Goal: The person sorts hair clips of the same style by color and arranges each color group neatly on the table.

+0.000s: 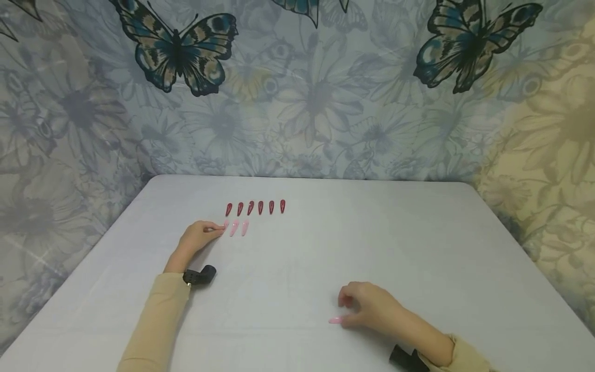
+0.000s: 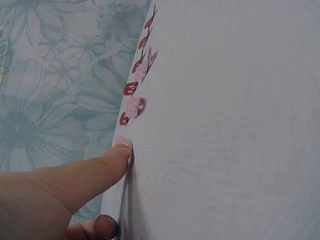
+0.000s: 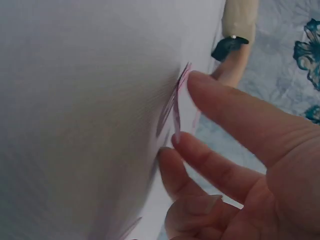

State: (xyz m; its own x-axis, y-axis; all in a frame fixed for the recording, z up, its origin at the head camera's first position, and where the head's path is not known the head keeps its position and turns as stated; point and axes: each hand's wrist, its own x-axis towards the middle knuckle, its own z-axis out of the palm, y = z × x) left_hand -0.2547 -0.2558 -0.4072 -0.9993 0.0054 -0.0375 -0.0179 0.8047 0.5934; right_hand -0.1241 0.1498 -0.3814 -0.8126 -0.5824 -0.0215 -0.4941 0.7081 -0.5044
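Pink false nails form a short row on the white table, beneath a row of several dark red false nails (image 1: 261,207). At the left end of the pink row, my left hand (image 1: 197,237) pinches a pink false nail (image 1: 226,223); in the left wrist view a fingertip (image 2: 120,152) covers part of it. Two other pink nails (image 1: 245,228) lie just right of it. Nearer the front, my right hand (image 1: 372,307) has its thumb at a pink nail (image 1: 335,320) on the table. Its thumb and fingers are spread apart in the right wrist view.
The white table (image 1: 418,248) reaches back to a wall covering (image 1: 316,129) printed with flowers and butterflies. A black wrist camera (image 1: 200,275) is strapped on the left wrist, another (image 1: 408,357) on the right.
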